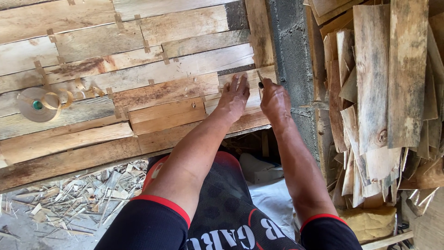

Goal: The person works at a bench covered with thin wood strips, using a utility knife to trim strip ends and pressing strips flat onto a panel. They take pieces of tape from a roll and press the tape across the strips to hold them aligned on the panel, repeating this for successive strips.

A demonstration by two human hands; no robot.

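The left hand [233, 99] presses flat, fingers spread, on the veneer sheet [138, 78] while the right hand [274, 99] clenches a small blade [260, 79] at its edge — trimming, by the look of it, which calls for a steady cut.

Patched sheet of pale wood veneer strips [138, 88] lying flat, small knife [260, 81] upright at its right edge

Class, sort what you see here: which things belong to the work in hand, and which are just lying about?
In use:
left hand, pressed flat on the taped veneer sheet
right hand, gripping a small knife

Lying about:
tape roll
stacked veneer pieces
wood scraps on the floor
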